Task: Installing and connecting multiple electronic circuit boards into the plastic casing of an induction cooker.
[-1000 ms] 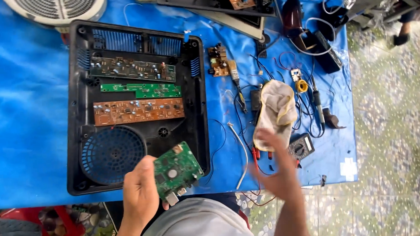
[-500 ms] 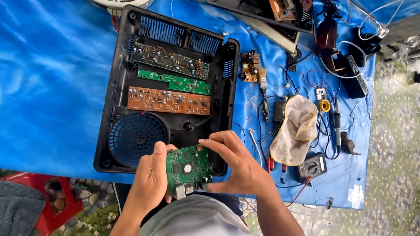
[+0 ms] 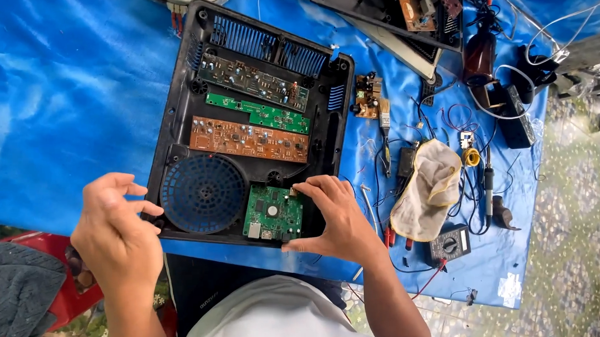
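A black plastic appliance housing (image 3: 178,106) lies open on the blue table, with a round fan grille (image 3: 203,194) and several circuit boards inside. A small green circuit board (image 3: 272,220) sits in the housing's near right corner. My right hand (image 3: 335,220) rests on that board's right side, fingers on its edge and thumb at the housing's front wall. My left hand (image 3: 116,231) hovers at the housing's near left corner, fingers spread, holding nothing.
Right of the housing lie a beige cloth (image 3: 428,187), a multimeter (image 3: 450,243), a soldering iron (image 3: 488,182), a small loose board (image 3: 368,96), wires and screwdrivers. More opened equipment (image 3: 401,12) lies at the back. A grey cloth (image 3: 22,298) lies lower left.
The green board went from being held in both hands above the housing's front edge to lying in the near right corner. My left hand let go and moved left.
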